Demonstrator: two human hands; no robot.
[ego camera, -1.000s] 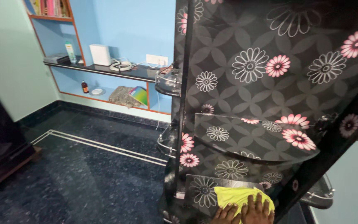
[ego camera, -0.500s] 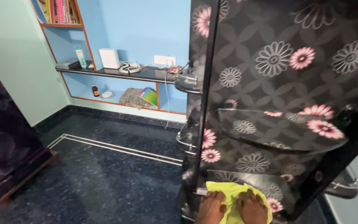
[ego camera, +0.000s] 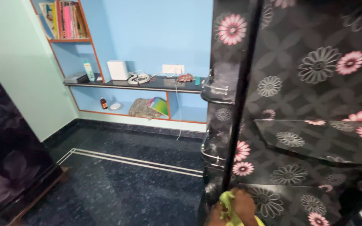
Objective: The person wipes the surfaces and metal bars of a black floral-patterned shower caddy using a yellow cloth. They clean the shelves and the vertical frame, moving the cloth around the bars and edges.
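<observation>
Room: dark speckled stone floor with two pale inlaid lines is lying under blue walls.
Surface: glossy black flowered cabinet is standing at right.
Count: one yellow-green cloth, two hands.
Hands: right hand and left hand are pressing the soft, crumpled cloth against the cabinet's lower left edge, fingers curled over it.

Cloth under hand on cabinet shelf; wall shelf behind, left

Frame edge cuts off the hand and yellow cloth; grip unclear.
</observation>
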